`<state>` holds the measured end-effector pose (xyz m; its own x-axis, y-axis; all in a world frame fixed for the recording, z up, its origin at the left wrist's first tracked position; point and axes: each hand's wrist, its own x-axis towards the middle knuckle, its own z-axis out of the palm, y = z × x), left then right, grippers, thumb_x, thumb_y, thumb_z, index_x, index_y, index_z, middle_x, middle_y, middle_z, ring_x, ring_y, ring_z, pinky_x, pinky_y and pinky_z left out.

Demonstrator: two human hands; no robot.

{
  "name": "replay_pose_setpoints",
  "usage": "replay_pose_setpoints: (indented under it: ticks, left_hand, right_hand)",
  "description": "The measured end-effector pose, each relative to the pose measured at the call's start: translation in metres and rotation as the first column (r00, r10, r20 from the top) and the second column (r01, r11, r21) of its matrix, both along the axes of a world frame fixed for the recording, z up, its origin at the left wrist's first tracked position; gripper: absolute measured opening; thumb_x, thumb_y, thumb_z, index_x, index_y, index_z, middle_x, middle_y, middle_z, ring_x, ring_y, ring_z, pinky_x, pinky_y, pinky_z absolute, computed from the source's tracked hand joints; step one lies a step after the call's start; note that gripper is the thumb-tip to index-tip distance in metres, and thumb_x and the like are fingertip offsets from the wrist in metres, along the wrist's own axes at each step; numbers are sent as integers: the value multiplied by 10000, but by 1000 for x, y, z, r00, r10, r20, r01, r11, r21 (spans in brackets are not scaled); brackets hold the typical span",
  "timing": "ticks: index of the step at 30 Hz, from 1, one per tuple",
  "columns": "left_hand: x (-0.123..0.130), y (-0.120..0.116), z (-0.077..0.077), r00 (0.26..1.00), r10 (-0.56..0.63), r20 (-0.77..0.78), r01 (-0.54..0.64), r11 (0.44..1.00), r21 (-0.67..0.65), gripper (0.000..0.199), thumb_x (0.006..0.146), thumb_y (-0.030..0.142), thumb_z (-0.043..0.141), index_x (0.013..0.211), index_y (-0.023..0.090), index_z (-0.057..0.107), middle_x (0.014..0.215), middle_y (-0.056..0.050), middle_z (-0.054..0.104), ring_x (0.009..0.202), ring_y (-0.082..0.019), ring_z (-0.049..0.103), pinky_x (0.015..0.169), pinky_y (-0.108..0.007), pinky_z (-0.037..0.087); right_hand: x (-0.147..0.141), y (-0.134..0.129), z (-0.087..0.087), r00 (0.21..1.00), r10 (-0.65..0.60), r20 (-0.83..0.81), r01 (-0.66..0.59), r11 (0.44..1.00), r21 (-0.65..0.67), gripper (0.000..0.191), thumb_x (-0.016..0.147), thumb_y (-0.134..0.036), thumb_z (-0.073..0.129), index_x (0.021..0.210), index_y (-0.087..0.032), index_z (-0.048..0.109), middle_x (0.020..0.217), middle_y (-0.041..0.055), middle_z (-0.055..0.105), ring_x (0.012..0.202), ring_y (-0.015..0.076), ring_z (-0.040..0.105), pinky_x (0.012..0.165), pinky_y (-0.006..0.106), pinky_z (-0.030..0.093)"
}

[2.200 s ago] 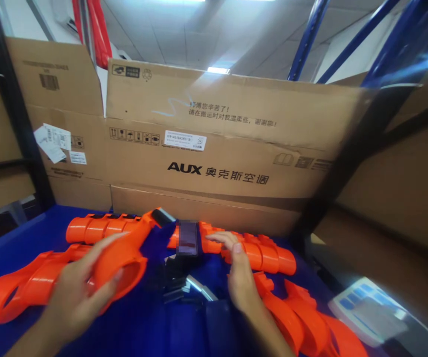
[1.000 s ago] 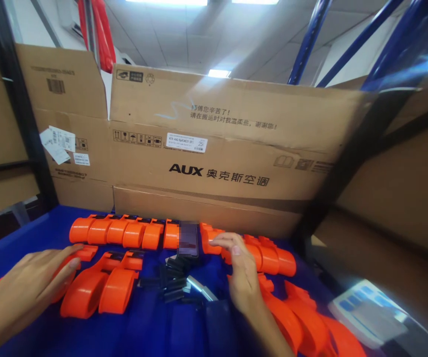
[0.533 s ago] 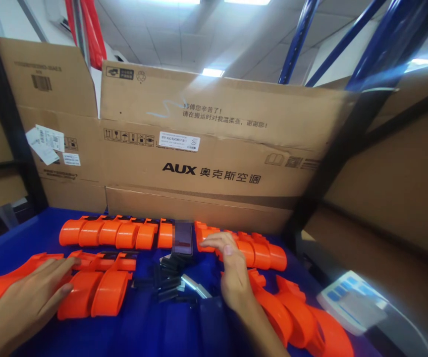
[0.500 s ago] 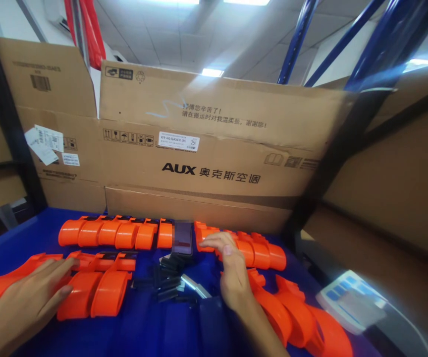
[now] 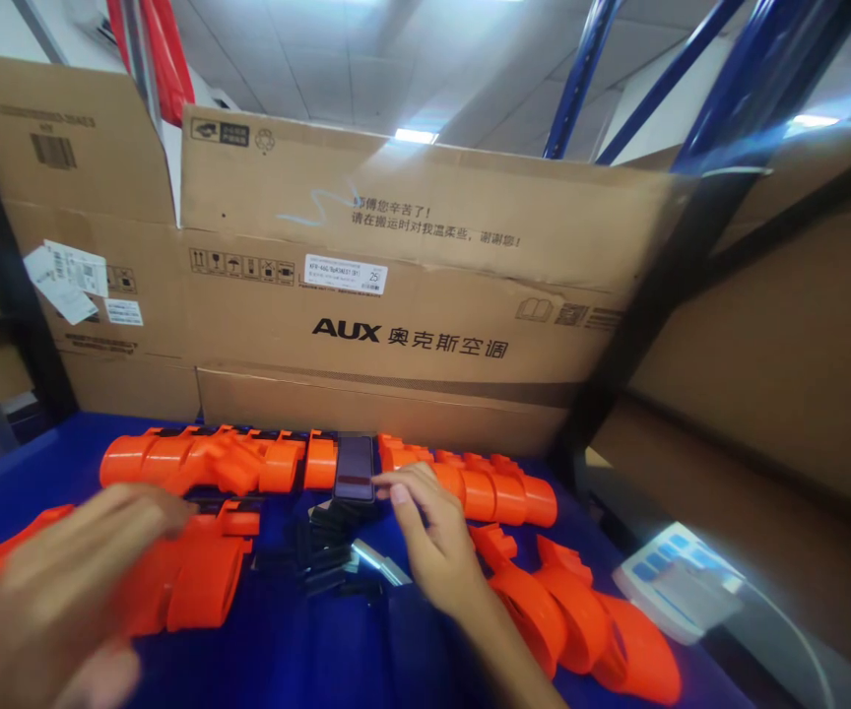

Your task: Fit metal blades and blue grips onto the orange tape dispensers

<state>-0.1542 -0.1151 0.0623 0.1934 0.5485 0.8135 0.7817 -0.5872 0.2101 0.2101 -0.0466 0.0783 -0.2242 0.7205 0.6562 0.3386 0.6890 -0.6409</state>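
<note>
My left hand [image 5: 93, 561], blurred by motion, is closed on an orange plastic part [image 5: 229, 463] that is raised in front of the back left row. Below that hand lie more curved orange parts [image 5: 208, 581], partly covered by it. My right hand [image 5: 432, 527] has its fingers stretched out, holding nothing. Its index fingertip is at the right edge of a dark phone [image 5: 356, 468]; whether it touches cannot be made out. Orange parts [image 5: 510, 492] stand in a row just behind the right hand.
Small black pieces [image 5: 322, 551] and a silver metal piece [image 5: 379, 563] lie mid-table on the blue surface [image 5: 285, 650]. More orange parts [image 5: 636, 650] are at the front right. A white device with blue keys [image 5: 681, 581] sits farther right. Cardboard [image 5: 411, 394] walls off the back.
My left hand has lifted an orange part up and forward from the front left group. My right hand's fingers have shifted left to the phone's edge. The view has shifted slightly.
</note>
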Motion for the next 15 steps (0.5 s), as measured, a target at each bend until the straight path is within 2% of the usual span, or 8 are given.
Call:
replay_pose_setpoints:
  ticks: [2, 5, 6, 8, 10, 12, 14, 15]
  left_hand:
    - [44, 3, 0, 954, -247, -168, 259, 964, 53, 739, 832, 794, 547, 1345, 267, 610, 1182, -114, 768, 1117, -363, 689, 1006, -453, 516]
    - [105, 10, 7, 917, -376, -132, 375, 926, -33, 680, 887, 760, 505, 1271, 214, 633, 1121, -145, 768, 1069, -355, 697, 986, -460, 534]
    - [121, 13, 9, 877, -456, -151, 458, 888, -21, 619, 922, 725, 473, 1206, 209, 664, 1080, -147, 772, 1030, -346, 705, 951, -450, 549]
    - [146, 18, 15, 877, -478, -39, 475, 877, -75, 567, 950, 691, 454, 1107, 203, 696, 1058, -158, 762, 1040, -348, 686, 969, -470, 531]
    - [161, 24, 19, 860, -498, 113, 511, 839, -189, 403, 1021, 521, 445, 1085, 218, 704, 1094, -137, 750, 1064, -309, 672, 996, -453, 509]
    - [171, 34, 22, 846, -426, 322, 515, 809, -284, 310, 1048, 366, 432, 1118, 245, 708, 1239, -110, 709, 1195, -281, 625, 1071, -438, 456]
    - [177, 47, 21, 791, -305, 530, 531, 774, -347, 294, 1029, 363, 491, 1221, 286, 700, 1431, -83, 615, 1331, -285, 545, 1142, -448, 390]
    - [179, 54, 19, 741, -244, 626, 566, 729, -385, 333, 1002, 387, 549, 1301, 305, 673, 1496, -76, 570, 1352, -295, 531, 1148, -452, 383]
  right_hand:
    - [-5, 1, -4, 1000, 12, -2, -12, 994, -105, 303, 1038, -394, 541, 1245, -242, 702, 1017, 67, 736, 954, 239, 661, 906, 395, 497]
    - [-11, 5, -13, 997, 40, -73, -57, 965, -256, 369, 1024, -444, 560, 1314, -243, 669, 1000, 61, 740, 925, 230, 673, 855, 362, 516]
    - [-12, 8, -15, 992, 48, -120, -83, 949, -305, 388, 1028, -467, 542, 1315, -239, 669, 941, 53, 736, 845, 215, 668, 786, 339, 520]
    - [-10, 13, -19, 975, 46, -216, -128, 915, -383, 436, 1032, -513, 505, 1320, -227, 664, 788, 23, 696, 641, 174, 594, 615, 290, 475]
    - [-6, 18, -18, 960, 11, -279, -129, 903, -409, 465, 1013, -556, 516, 1272, -210, 687, 677, -3, 633, 537, 149, 496, 526, 266, 402]
    - [1, 22, -16, 951, -33, -306, -95, 915, -392, 458, 984, -580, 555, 1164, -196, 727, 657, -4, 605, 551, 149, 486, 528, 262, 394]
    - [6, 26, -14, 944, -66, -325, -65, 925, -375, 445, 973, -589, 566, 1081, -195, 740, 668, 2, 601, 578, 154, 499, 540, 262, 404]
    - [8, 27, -13, 940, -77, -332, -56, 926, -372, 440, 974, -590, 561, 1066, -198, 739, 674, 4, 600, 582, 155, 500, 539, 260, 404]
